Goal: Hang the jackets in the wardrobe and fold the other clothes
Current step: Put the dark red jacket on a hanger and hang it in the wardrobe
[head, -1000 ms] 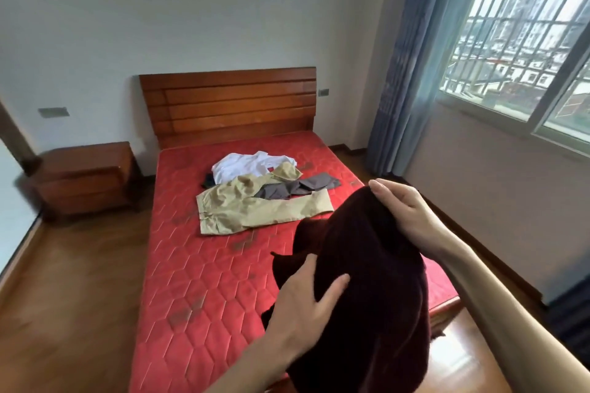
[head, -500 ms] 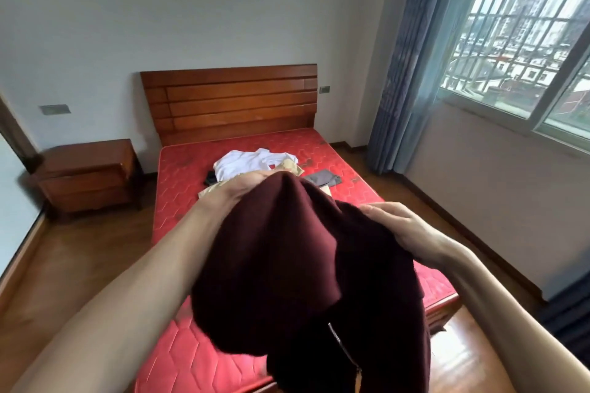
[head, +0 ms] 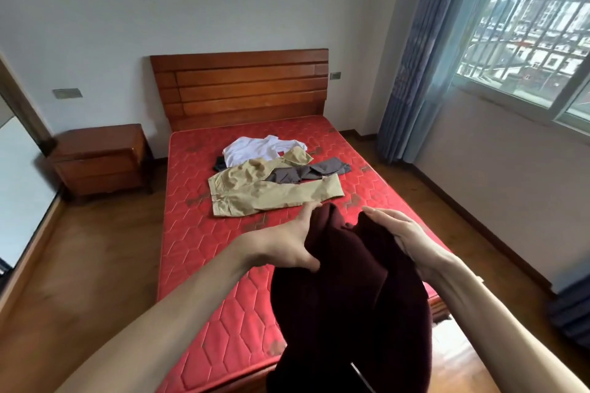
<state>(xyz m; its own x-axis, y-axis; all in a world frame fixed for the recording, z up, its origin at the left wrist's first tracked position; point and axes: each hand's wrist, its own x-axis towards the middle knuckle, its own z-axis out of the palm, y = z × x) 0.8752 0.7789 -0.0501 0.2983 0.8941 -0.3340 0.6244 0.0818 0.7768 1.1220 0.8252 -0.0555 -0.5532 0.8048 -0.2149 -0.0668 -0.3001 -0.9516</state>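
Right now your left hand (head: 289,244) grips the dark maroon knit jacket (head: 348,303) on its left fold, thumb curled into the cloth and fingers reaching up along its top edge, while your right hand (head: 405,238) lies against the right fold with fingers straight and together. It hangs between your hands above the red quilted mattress (head: 204,252); beige trousers (head: 271,191) lie just beyond your fingertips
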